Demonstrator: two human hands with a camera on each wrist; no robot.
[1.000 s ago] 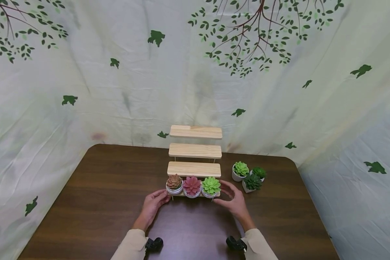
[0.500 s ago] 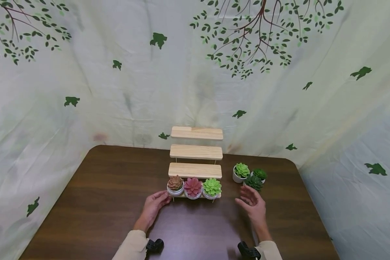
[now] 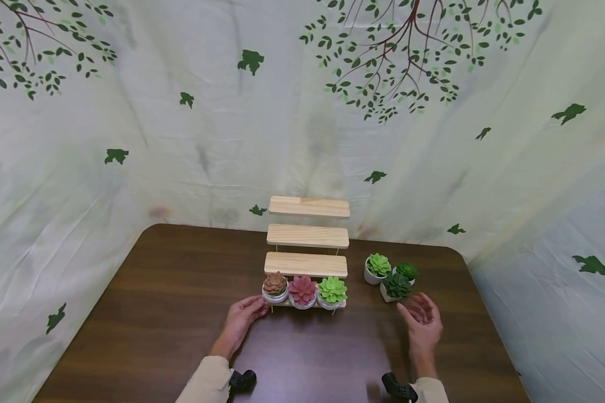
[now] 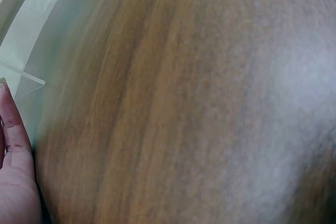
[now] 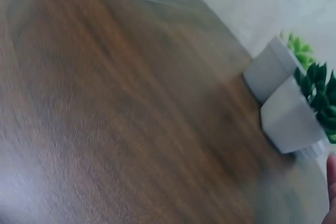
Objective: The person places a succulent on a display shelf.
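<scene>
Right hand poised near the dark green succulent, holding nothing

The dark green succulent sits in its angular white pot to the right of the tiered wooden stand, close to the bright green succulent and a second dark plant. Beside it, farther from the stand, the right hand has thumb and fingers well parted; contact is unclear. For a clean hold, pinching the pot's walls rather than the leaves would likely serve best, without nudging its neighbours.

On the stand's lowest shelf are a brown succulent, a red succulent and a light green succulent. The left hand is at that shelf's left end; whether it grips or merely touches cannot be told. Light pressure there should suffice, since the stand looks slender.

The head view takes in all six plants but little of the pot's wall; the right wrist view reveals its tapering side. The left wrist view adds a thin wire foot near the fingers.
</scene>
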